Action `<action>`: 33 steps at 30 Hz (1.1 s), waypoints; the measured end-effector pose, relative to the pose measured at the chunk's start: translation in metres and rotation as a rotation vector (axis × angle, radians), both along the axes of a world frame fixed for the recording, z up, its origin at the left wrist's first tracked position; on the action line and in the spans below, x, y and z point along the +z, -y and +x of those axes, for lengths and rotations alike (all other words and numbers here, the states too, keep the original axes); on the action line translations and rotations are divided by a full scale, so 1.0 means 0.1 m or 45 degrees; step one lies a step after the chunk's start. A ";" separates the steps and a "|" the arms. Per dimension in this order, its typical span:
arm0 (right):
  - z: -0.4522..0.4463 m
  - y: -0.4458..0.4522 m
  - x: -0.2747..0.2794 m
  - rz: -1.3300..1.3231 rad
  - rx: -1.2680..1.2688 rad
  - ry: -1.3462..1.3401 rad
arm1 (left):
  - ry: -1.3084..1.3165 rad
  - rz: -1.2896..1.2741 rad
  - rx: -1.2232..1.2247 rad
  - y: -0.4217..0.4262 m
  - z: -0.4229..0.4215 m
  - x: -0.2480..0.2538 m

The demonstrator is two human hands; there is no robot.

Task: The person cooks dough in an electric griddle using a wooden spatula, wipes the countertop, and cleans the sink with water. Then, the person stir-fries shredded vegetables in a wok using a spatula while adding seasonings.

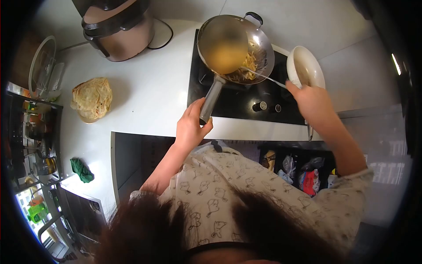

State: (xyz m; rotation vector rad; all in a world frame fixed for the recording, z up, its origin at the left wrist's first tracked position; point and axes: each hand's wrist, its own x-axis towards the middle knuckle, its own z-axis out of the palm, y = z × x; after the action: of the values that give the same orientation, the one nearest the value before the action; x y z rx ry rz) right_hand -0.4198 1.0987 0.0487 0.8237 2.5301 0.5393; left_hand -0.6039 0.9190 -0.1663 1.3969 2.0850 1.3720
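My left hand (192, 125) is closed around the long handle (212, 99) of a metal wok (266, 42) on the black stove (237, 99). Yellowish strips of food (249, 66) lie in the wok, partly behind a blurred patch. My right hand (313, 102) grips a thin, pale cooking utensil (272, 80), its far end among the food; whether it is a spatula or chopsticks I cannot tell. Just beyond this hand, a white bowl (292, 66) stands at the stove's right side.
On the white counter (149, 94) are a stack of flatbreads (92, 97), a rice cooker (121, 37) with its cord, and a crumpled green cloth (82, 170). Two knobs (259, 106) sit at the stove's front. Packets (309, 180) fill an open drawer below.
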 end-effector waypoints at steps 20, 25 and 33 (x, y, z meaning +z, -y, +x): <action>-0.37 -1.91 -0.41 -0.908 -0.316 -0.651 | 0.015 -0.012 0.008 0.00 -0.01 0.06; -0.39 -0.85 -0.23 -0.058 0.356 -0.386 | -0.038 0.013 0.000 0.01 -0.01 0.06; 0.10 0.13 0.23 0.117 0.138 -0.243 | -0.051 0.007 -0.039 0.02 -0.05 0.04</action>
State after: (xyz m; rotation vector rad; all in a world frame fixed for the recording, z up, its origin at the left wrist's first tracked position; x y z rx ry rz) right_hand -0.4102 1.0857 0.0712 0.8086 2.7545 0.6439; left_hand -0.6088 0.9173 -0.1628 1.4641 2.0772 1.3491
